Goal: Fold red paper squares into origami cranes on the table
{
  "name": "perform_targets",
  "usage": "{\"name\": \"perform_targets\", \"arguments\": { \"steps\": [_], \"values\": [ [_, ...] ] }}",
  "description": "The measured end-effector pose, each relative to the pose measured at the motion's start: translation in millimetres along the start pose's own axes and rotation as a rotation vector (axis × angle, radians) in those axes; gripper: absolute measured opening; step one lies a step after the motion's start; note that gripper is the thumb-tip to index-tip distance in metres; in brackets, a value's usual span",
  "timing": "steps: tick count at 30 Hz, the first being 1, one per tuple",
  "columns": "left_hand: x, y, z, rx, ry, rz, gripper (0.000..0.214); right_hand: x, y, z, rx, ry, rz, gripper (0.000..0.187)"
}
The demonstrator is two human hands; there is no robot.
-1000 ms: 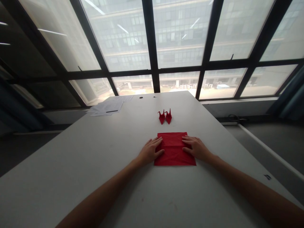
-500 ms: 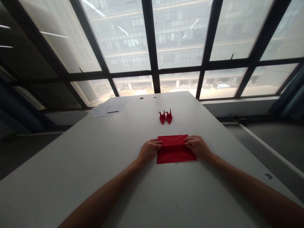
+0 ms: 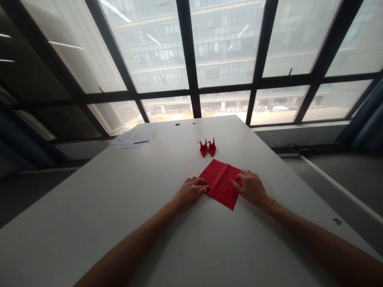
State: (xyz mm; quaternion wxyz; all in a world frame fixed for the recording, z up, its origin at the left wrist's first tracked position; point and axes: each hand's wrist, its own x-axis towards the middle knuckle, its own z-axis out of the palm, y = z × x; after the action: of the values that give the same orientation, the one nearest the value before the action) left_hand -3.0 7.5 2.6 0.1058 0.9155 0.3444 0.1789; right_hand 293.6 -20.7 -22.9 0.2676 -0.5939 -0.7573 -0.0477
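A single view, worn on the person's head, looks forward and down along the white tabletop [image 3: 119,207], from its near edge toward its far edge. Beyond that edge a wall of windows [image 3: 227,44] fills the upper half. The lens is wide, so the window bars lean outward. It sits close. The left hand [image 3: 190,193] and right hand [image 3: 253,188] reach in from the bottom corners toward the tabletop's middle.

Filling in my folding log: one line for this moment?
red paper: flat, diamond-wise | left hand: touching its left corner | right hand: on its right side | paper cranes: beyond, untouched
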Motion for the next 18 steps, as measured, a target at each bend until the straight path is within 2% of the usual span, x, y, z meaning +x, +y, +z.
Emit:
{"name": "perform_targets", "arguments": {
  "steps": [3,8,12,14,18],
  "values": [
    [-0.8,1.4,0.5,0.025,-0.014,0.022,0.034,-2.7,-6.7,3.6,0.092,-0.102,-0.084,0.032],
    [-1.4,-13.3,11.2,0.019,0.151,-0.093,0.037,0.6,-0.8,2.1,0.203,-0.18,-0.208,0.032],
    [-0.7,-26.0,17.2,0.012,0.064,-0.131,0.056,3.2,5.3,4.2,0.208,-0.143,-0.179,0.038],
    [0.1,-27.3,17.8,0.01,0.034,-0.137,0.057,3.7,7.4,7.8,0.202,-0.157,-0.157,0.039],
    [1.7,-24.3,17.0,-0.008,0.048,-0.144,0.056,4.7,10.9,12.4,0.178,-0.178,-0.118,0.036]
  ]
}}
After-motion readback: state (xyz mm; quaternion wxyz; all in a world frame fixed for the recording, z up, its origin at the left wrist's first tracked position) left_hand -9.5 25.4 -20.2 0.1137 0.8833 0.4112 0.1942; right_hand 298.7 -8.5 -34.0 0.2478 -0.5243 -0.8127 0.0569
